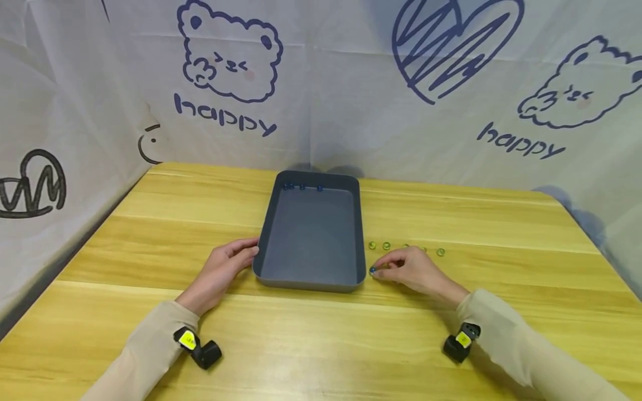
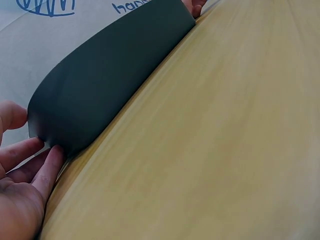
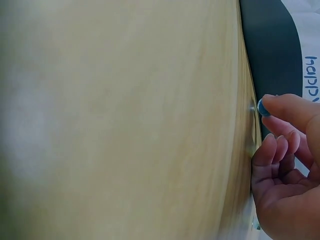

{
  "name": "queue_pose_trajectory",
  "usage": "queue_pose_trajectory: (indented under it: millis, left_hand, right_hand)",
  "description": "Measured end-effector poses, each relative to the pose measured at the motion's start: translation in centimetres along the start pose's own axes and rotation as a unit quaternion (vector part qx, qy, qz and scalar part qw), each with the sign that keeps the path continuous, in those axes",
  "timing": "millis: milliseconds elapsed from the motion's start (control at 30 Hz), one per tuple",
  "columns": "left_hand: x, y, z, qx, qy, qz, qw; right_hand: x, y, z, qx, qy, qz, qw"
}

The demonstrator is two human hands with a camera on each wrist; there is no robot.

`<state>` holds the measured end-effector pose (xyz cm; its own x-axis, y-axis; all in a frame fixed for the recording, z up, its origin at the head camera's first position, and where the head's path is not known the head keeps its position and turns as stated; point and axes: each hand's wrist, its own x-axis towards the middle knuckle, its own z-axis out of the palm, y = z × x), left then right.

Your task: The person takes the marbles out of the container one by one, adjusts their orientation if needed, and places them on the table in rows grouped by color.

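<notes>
A dark grey rectangular tray point(image 1: 310, 284) stands on the table, with several blue marbles point(image 1: 320, 188) along its far inner wall. At its left side, my left hand point(image 1: 215, 275) touches the outer wall; the left wrist view shows extended fingers point(image 2: 50, 170) against the tray's corner point(image 2: 60, 120). Just off the tray's near right corner, my right hand point(image 1: 413, 273) pinches a blue marble point(image 1: 373, 271) between thumb and forefinger, low over the table. The right wrist view shows that marble point(image 3: 263, 107) partly covered by the fingertips, with the other fingers curled in.
Several yellow-green glass marbles point(image 1: 386, 245) lie in a row to the right of the tray, some partly hidden behind my right hand. The wooden table point(image 1: 321, 340) reaches back to a white cloth point(image 1: 341, 111) with drawings on it.
</notes>
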<state>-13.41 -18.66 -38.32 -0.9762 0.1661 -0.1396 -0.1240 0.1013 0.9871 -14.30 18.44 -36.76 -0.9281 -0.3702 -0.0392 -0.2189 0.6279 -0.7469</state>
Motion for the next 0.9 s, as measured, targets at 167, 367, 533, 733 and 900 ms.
queue_pose_trajectory:
  millis: [167, 367, 533, 733, 900]
  left_hand:
    - [0.05, -0.11, -0.01, 0.002, 0.0, 0.002, 1.0]
    - [0.05, -0.11, 0.08, -0.002, 0.0, 0.005, 1.0]
    - [-0.01, -0.12, 0.05, -0.004, 0.0, 0.007, 1.0]
    - [-0.06, -0.06, 0.03, -0.005, 0.0, 0.002, 1.0]
    - [-0.07, -0.02, 0.04, -0.006, -0.001, 0.001, 1.0]
  right_hand:
    - [0.04, -0.02, 0.04, 0.005, -0.006, 0.0, 1.0]
    - [0.05, 0.05, -0.04, 0.015, -0.018, -0.002, 0.9997]
    - [0.08, -0.03, -0.05, 0.025, -0.029, 0.007, 0.9992]
    - [0.18, -0.22, -0.01, 0.02, -0.035, 0.009, 0.9992]
    - [0.24, -0.11, -0.01, 0.025, -0.039, 0.013, 0.9988]
